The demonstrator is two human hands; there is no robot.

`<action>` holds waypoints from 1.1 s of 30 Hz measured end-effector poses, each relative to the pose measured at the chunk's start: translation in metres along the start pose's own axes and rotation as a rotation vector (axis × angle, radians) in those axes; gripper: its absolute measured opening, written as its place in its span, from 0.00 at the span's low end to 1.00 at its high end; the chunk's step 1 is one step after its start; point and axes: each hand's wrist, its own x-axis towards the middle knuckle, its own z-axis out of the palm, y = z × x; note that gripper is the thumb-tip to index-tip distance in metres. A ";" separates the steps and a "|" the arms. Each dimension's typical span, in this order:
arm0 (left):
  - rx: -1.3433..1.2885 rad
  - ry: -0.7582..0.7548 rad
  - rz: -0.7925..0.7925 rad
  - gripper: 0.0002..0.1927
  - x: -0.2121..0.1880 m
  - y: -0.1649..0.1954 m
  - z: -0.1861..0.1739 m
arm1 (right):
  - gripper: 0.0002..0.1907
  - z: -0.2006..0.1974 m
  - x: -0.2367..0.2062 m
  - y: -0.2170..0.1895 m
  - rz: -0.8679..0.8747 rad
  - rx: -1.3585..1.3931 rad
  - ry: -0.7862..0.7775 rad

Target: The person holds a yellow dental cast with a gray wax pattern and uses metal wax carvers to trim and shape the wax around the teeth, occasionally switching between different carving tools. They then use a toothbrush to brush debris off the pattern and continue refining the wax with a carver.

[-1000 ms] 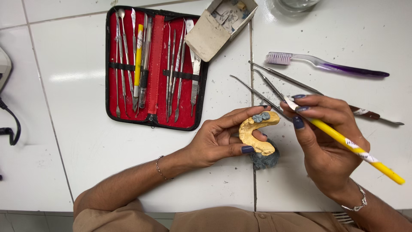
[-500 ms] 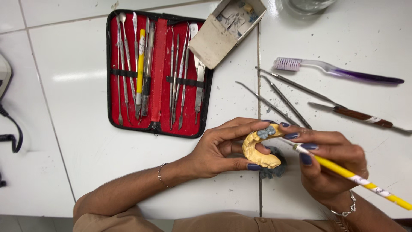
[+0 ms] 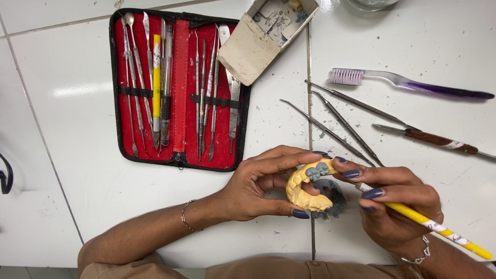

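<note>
My left hand grips a yellow horseshoe-shaped dental cast just above the white tiled bench, thumb underneath and fingers over the top. Grey wax teeth sit on the cast's upper end. My right hand holds a yellow-handled instrument like a pen, its tip meeting the cast by the grey wax. A dark grey piece lies under the cast, partly hidden.
An open red-lined instrument case with several metal tools lies at upper left. A small open cardboard box rests on its corner. A purple toothbrush, three loose metal instruments and a brown-handled knife lie at right.
Both hands with the cast have drifted lower in view. The right hand's tool tip has come down onto the cast at the grey wax.
</note>
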 end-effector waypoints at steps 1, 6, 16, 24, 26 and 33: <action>-0.008 0.002 0.003 0.40 0.000 -0.001 0.000 | 0.13 -0.001 0.000 0.000 0.001 -0.001 -0.012; 0.030 -0.001 0.018 0.40 0.000 -0.004 -0.002 | 0.14 -0.003 0.002 -0.001 0.010 0.038 -0.040; 0.047 -0.011 -0.040 0.42 0.001 0.001 0.002 | 0.13 -0.008 -0.001 -0.009 -0.003 -0.033 -0.188; 0.159 -0.012 -0.013 0.41 0.004 -0.001 0.001 | 0.19 -0.007 -0.004 -0.005 -0.136 -0.091 -0.247; 0.196 -0.009 -0.021 0.40 0.004 -0.002 0.002 | 0.19 -0.005 -0.004 -0.002 -0.150 -0.108 -0.254; 0.206 -0.011 -0.029 0.41 0.004 -0.001 0.000 | 0.20 -0.005 -0.003 0.003 -0.193 -0.118 -0.292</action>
